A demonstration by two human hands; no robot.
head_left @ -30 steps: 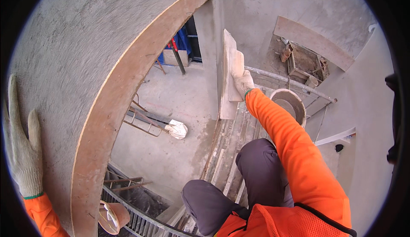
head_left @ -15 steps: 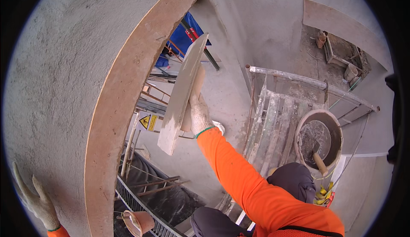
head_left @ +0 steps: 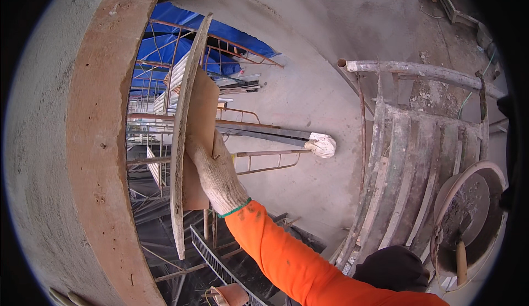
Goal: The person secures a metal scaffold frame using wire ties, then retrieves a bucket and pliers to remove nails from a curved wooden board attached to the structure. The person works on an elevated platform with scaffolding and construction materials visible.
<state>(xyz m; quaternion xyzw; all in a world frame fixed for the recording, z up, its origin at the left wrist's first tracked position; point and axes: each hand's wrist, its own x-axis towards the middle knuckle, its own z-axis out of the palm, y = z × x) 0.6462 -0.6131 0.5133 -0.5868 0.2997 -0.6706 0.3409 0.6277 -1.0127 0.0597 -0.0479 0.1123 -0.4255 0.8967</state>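
My right hand [head_left: 216,174], in a knitted glove with a green cuff, is closed round the back of a long plastering float [head_left: 201,105]. The float stands on edge, its long blade turned toward a curved wooden strip [head_left: 102,107] and apart from it. Its grip is hidden by my fingers. At the lower left rim only a few straight gloved fingers of my left hand [head_left: 65,298] show, close to the rough grey plastered wall [head_left: 36,157]; nothing is seen in them.
A plank platform [head_left: 394,179] with a pipe rail [head_left: 419,69] lies to the right. On it stands a bucket [head_left: 441,196] with a wooden-handled tool [head_left: 461,262] inside. Below are scaffold frames [head_left: 275,160], a blue tarp [head_left: 165,52] and a small bucket [head_left: 231,294].
My view has swung left and closer to the opening. The float has turned more upright and nearer the wooden strip. My left hand has slid mostly out of the picture.
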